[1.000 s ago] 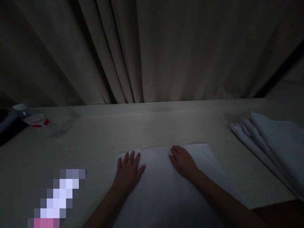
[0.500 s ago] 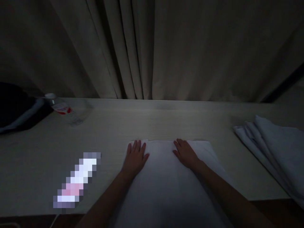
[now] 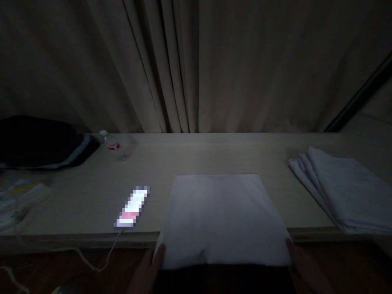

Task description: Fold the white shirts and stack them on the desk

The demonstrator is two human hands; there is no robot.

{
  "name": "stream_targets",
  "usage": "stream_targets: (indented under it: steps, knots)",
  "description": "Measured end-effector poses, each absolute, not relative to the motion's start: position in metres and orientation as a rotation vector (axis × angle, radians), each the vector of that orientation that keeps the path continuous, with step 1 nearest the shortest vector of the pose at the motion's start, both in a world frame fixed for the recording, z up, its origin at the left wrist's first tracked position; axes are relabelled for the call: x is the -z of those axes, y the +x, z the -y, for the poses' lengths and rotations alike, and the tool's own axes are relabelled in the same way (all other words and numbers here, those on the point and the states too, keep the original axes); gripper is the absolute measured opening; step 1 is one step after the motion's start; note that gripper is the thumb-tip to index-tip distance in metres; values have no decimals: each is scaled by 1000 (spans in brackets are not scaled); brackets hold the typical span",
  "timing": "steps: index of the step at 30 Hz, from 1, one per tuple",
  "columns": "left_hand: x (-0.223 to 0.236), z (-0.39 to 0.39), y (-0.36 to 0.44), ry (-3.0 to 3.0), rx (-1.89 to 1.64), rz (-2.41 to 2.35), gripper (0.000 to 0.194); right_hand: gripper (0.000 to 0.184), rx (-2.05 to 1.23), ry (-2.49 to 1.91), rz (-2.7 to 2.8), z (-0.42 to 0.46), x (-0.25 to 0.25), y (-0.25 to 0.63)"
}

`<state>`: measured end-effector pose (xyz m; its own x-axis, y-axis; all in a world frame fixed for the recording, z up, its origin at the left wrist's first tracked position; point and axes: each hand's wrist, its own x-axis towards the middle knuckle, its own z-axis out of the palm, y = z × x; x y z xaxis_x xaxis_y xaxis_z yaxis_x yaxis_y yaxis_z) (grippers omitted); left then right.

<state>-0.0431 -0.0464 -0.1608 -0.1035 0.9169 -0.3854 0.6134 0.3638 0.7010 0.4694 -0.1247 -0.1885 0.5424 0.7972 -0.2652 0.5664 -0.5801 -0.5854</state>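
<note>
A white cloth (image 3: 217,216) lies flat on the pale table, its near part reaching past the table's front edge. At its near left corner is my left hand (image 3: 150,265), closed on the side of the cloth with the thumb on top. My right hand (image 3: 301,259) grips the opposite side near the right corner. The fingers of both hands are mostly hidden under or beside the fabric, and the picture is dark.
Folded grey-white cloths (image 3: 346,192) lie at the right. On the left are a lit phone (image 3: 133,207) with a white cable (image 3: 81,253), a clear bottle (image 3: 113,147), a dark bundle (image 3: 39,141) and clear plastic wrapping (image 3: 21,200). A curtain (image 3: 245,69) hangs behind the table.
Both hands have come back from the cloth's far edge to its near side corners and closed on them. The cloth's near edge now shows, and the view takes in more of the table.
</note>
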Motion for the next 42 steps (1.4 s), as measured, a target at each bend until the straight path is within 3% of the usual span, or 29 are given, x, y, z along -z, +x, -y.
stream_targets:
  steps: [3,6,13,19,25,28,34,38,42]
  knots:
    - [145,48,-22,1271,-625,-1852,65,66,-884,-2272,1040,129,182,462]
    - [134,55,-16,1227,-792,-1836,63,62,-777,-2275,1032,126,178,460]
    - [122,62,-31,1189,-757,-1826,59,58,-624,-2397,1156,121,162,471]
    - [133,62,-40,1214,-707,-1795,53,42,-647,-2421,1161,125,165,473]
    - [156,65,-45,1244,-693,-1739,53,55,-836,-2326,976,137,184,460]
    - [155,60,-47,1248,-781,-1723,51,64,-775,-2332,828,135,181,453]
    - [159,53,-47,1204,-747,-1728,58,49,-650,-2164,755,131,188,442]
    - [154,53,-48,1054,-659,-1643,72,54,-675,-2071,708,129,188,448]
    - [140,53,-48,771,-744,-1563,72,57,-631,-2097,694,126,174,464]
